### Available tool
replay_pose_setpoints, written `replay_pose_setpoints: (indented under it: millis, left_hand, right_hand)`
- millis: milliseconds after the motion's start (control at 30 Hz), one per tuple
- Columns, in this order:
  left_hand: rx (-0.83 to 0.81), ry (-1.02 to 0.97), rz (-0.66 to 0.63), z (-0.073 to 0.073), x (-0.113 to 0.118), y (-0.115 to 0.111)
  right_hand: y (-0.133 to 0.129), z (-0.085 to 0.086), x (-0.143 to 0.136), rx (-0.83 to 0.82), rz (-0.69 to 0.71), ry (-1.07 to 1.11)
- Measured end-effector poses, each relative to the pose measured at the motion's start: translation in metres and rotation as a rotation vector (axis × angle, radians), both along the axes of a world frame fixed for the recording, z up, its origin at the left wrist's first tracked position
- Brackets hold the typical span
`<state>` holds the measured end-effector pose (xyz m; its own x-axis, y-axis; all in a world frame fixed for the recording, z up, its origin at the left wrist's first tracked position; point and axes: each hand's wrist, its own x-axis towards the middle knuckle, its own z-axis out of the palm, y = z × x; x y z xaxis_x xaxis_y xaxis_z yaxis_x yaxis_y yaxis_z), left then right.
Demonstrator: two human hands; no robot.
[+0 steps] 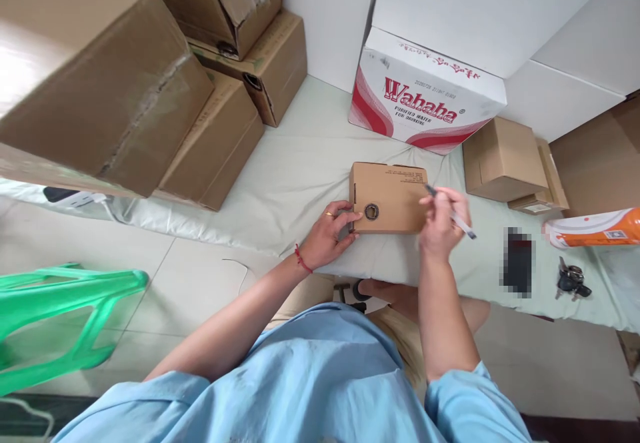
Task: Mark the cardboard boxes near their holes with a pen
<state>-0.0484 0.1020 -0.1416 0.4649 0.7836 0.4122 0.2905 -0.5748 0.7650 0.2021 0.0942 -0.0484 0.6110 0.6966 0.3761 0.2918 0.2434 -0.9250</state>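
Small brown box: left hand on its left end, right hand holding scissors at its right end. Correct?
Not scissors: the head view shows the right hand holding a pen at the right end of the small brown box. The left hand is on its left end, as stated.

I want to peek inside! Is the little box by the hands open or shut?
Shut: the little box has its top flat, no flap raised.
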Motion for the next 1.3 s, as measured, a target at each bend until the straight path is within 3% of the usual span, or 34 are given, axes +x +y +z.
replay_pose_setpoints:
  millis: [67,167,233,333,467,600,700,900,1000,1100,1167,1233,1300]
  left_hand:
    - [-0.001,0.001,-0.004,0.001,-0.001,0.0]
    - [-0.01,-0.004,-0.002,0.001,-0.001,0.0]
    - [-0.029,0.001,0.0,0.001,-0.002,0.0]
    - [-0.03,0.005,-0.005,0.001,-0.002,0.001]
    - [0.01,-0.001,0.005,0.001,-0.002,0.001]
    - [-0.012,-0.039,0.027,0.003,-0.001,0.0]
    - [-0.081,-0.044,0.03,0.004,-0.002,0.0]
    - [-0.147,0.06,0.024,0.005,-0.003,0.004]
    - [-0.202,0.038,-0.032,0.006,-0.003,0.003]
    - [-0.287,-0.041,0.077,0.01,-0.01,0.0]
    - [-0.326,-0.082,0.157,0.016,-0.019,-0.004]
    - [-0.333,-0.088,0.165,0.024,-0.029,-0.009]
    - [-0.331,-0.078,0.128,0.03,-0.038,-0.016]
  right_hand:
    - [-0.015,-0.004,0.02,0.012,-0.218,0.009]
    - [-0.049,-0.021,0.061,-0.151,-0.375,-0.133]
    - [-0.076,-0.036,0.087,-0.309,-0.383,-0.345]
    - [-0.112,-0.058,0.11,-0.433,-0.27,-0.679]
    - [-0.13,-0.071,0.119,-0.461,-0.176,-0.811]
    - [-0.123,-0.063,0.119,-0.499,-0.074,-0.671]
    - [-0.114,-0.05,0.112,-0.486,-0.097,-0.433]
    - [-0.085,-0.039,0.075,-0.425,0.086,0.024]
    - [-0.071,-0.038,0.05,-0.499,0.171,0.019]
    - [-0.069,-0.03,0.033,-0.529,0.324,-0.069]
    - [-0.075,-0.023,0.037,-0.553,0.376,-0.141]
    - [-0.085,-0.017,0.059,-0.596,0.229,-0.253]
    - [-0.099,-0.016,0.097,-0.627,-0.088,-0.404]
